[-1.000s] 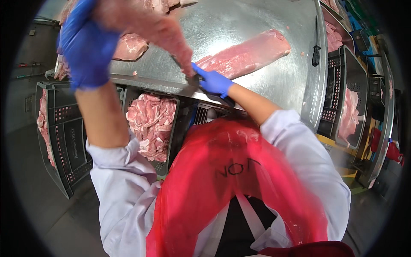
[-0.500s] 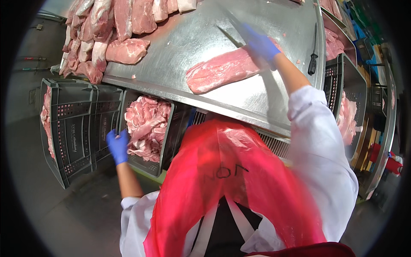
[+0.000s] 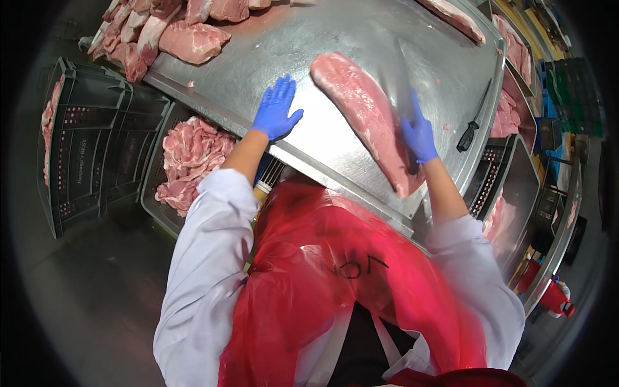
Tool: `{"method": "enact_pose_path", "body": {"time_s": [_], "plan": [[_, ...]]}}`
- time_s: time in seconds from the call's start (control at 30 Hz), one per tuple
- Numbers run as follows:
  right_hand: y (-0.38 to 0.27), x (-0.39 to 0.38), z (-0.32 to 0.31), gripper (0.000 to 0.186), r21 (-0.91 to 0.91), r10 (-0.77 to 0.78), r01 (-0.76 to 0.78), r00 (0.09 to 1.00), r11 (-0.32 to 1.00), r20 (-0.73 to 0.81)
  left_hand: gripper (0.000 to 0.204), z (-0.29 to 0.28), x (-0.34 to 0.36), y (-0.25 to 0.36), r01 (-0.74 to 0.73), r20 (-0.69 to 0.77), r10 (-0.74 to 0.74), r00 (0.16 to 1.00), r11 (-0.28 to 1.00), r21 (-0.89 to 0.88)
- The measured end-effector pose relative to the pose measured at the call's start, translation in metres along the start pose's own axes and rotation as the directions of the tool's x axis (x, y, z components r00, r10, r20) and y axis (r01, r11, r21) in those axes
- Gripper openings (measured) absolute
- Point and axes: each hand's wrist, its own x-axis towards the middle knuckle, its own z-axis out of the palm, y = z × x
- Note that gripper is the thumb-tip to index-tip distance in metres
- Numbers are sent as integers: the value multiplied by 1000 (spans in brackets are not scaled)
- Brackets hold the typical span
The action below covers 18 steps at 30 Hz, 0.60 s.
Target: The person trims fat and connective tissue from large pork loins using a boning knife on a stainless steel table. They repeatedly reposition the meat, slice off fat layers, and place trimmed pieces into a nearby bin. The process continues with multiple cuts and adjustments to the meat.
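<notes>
My left hand, in a blue glove, has its fingers stretched out over the steel table, near the front rim and left of a long pink meat piece. At that piece's right side my gloved right hand grips a knife; its dark handle shows in part and its blade is blurred by motion, so its exact contact with the meat is unclear. Farther right lies a black-handled tool with a long slim shaft.
Meat pieces are heaped back left, another strip lies back right. Grey crates stand left, one holding trimmings; more crates line the right. A person in red is small at far right.
My left hand rose from the crate to over the table and spread its fingers. My right hand moved nearer me with the knife. The long piece now lies turned, pointing toward me.
</notes>
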Motion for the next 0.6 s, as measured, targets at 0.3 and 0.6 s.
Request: {"method": "enact_pose_path", "body": {"time_s": [0.3, 0.6], "plan": [[-103, 160, 42, 77, -315, 23, 76, 954, 946, 300, 74, -8, -50, 10, 128, -255, -210, 944, 944, -303], [-45, 107, -10, 76, -139, 133, -55, 743, 989, 656, 61, -29, -113, 0, 175, -398, -354, 846, 890, -421]]}}
